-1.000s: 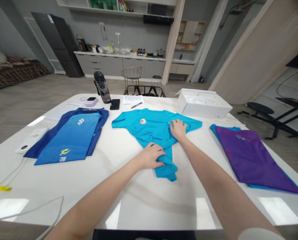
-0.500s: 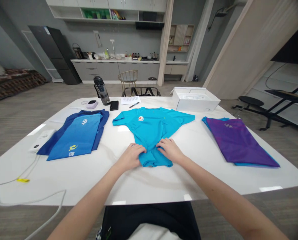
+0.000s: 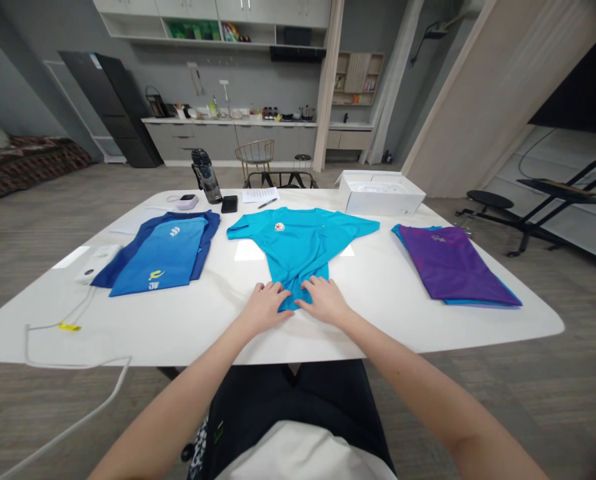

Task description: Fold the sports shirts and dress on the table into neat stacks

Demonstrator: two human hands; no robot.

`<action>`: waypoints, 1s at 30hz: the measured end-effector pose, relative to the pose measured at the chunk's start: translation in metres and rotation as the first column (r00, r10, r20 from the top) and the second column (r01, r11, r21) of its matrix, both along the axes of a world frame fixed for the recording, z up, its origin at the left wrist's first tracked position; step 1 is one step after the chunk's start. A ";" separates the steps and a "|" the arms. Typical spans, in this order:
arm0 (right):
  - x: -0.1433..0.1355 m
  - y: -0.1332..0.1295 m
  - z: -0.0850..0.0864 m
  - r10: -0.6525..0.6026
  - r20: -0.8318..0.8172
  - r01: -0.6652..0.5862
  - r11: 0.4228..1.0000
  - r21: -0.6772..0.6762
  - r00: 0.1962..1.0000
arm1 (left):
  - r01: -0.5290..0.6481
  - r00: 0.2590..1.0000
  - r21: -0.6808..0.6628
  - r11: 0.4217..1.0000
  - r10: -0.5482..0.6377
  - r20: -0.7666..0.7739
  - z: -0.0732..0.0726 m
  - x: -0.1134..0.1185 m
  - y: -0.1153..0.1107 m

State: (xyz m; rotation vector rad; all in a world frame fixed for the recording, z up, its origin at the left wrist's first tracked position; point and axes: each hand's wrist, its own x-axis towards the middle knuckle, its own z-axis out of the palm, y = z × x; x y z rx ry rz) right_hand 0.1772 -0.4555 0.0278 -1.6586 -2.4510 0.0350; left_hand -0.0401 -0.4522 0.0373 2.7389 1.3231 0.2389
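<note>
A turquoise T-shirt (image 3: 303, 237) lies in the middle of the table with its sleeves spread out and a small round badge on the chest. Its lower part is gathered into creases and narrows toward me. My left hand (image 3: 267, 308) is on the left side of the bunched lower end, fingers curled on the cloth. On the right side of that end, my right hand (image 3: 325, 300) also has its fingers bent onto the fabric. The hands are close together, with a short strip of cloth between them; the hem is partly hidden under the fingers.
Folded blue shirts (image 3: 161, 257) lie left, a folded purple shirt (image 3: 453, 263) right. Along the far side are a water bottle (image 3: 207, 177), a black wallet-like item (image 3: 229, 204), paper (image 3: 261, 195), a pen (image 3: 267, 203) and an open white box (image 3: 383, 197). A white cable (image 3: 78, 365) hangs over the front-left edge.
The shirt's lower end has become more bunched and twisted, and its hem shape has changed between my hands. My hands have come slightly closer together. The head view has shifted a little.
</note>
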 end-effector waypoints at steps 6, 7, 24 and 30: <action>0.033 -0.014 0.020 -0.134 -0.024 0.130 0.984 -0.122 0.991 | -0.096 0.992 -0.088 0.991 0.102 0.068 0.001 -0.018 0.000; 0.047 -0.018 0.025 -0.170 -0.059 0.162 0.979 -0.121 0.984 | -0.133 0.980 -0.086 0.987 0.144 0.136 0.003 -0.025 -0.002; 0.174 -0.125 -0.002 -0.199 -0.216 0.172 0.976 -0.135 0.956 | -0.211 0.977 0.018 0.977 0.210 0.045 -0.016 -0.105 -0.071; 0.164 -0.130 0.001 -0.113 -0.278 0.059 0.979 -0.193 0.954 | -0.058 0.989 -0.171 0.984 0.080 0.124 -0.006 -0.097 -0.077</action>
